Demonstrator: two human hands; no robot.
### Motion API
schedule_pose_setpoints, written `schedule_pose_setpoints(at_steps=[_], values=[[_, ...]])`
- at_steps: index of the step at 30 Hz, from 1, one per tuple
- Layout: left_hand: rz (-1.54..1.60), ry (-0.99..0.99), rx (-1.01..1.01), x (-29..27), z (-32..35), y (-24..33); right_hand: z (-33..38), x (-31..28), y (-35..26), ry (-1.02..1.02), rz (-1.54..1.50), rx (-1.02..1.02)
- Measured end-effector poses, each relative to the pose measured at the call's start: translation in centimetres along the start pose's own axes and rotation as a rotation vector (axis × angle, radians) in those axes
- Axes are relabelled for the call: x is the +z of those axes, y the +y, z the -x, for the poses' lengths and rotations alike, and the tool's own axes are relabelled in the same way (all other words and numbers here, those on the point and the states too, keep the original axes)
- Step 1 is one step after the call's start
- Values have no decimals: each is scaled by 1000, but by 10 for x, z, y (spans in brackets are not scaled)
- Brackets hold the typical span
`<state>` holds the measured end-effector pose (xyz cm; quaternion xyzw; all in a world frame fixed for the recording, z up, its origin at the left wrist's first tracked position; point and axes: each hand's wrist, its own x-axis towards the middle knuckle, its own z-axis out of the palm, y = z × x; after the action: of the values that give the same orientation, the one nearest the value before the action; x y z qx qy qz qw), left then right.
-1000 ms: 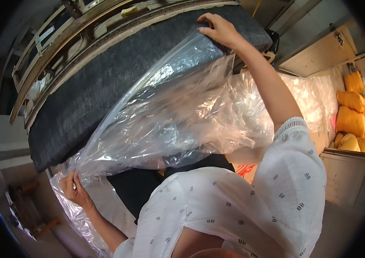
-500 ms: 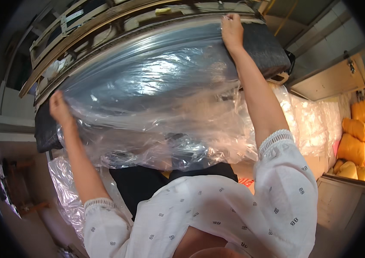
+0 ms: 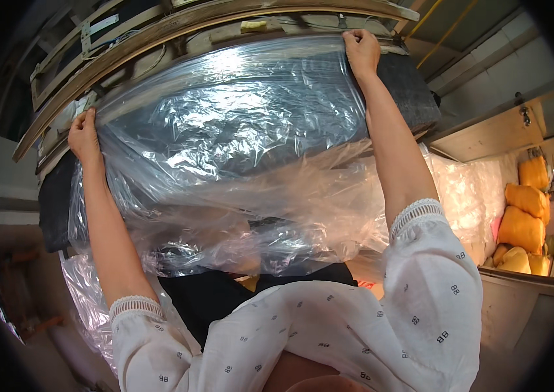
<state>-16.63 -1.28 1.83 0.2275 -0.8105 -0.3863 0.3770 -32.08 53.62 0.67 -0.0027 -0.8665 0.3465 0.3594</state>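
A wide sheet of clear plastic film (image 3: 225,124) stretches between my two hands, shiny and creased. My left hand (image 3: 85,136) pinches its far left corner, near the wooden bar. At the far right corner, my right hand (image 3: 362,53) grips the film between thumb and fingers. The far edge of the sheet runs fairly straight from hand to hand, along the bar of the machine. Beneath it lies a dark padded surface (image 3: 404,91), seen through the film and at both ends. The near part of the sheet hangs loosely in folds down toward my lap.
A long wooden bar (image 3: 225,18) crosses the far side, with a small yellow piece (image 3: 253,26) behind the film. More clear film (image 3: 84,287) hangs at lower left, and a pale stack of film (image 3: 473,196) lies to the right. Yellow bundles (image 3: 524,225) sit at far right.
My left hand has moved up and slightly outward, and my right hand slightly right. The film between them is spread wider and smoother at its far edge. The view has shifted a little.
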Motion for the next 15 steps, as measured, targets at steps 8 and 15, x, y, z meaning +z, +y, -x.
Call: schedule_pose_setpoints(at_steps=[8, 15], values=[[-190, 64, 42, -14, -7, -29, 1, -5, -11, 91, 102, 179], [86, -84, -126, -28, 1, -11, -9, -8, 5, 247, -80, 218]])
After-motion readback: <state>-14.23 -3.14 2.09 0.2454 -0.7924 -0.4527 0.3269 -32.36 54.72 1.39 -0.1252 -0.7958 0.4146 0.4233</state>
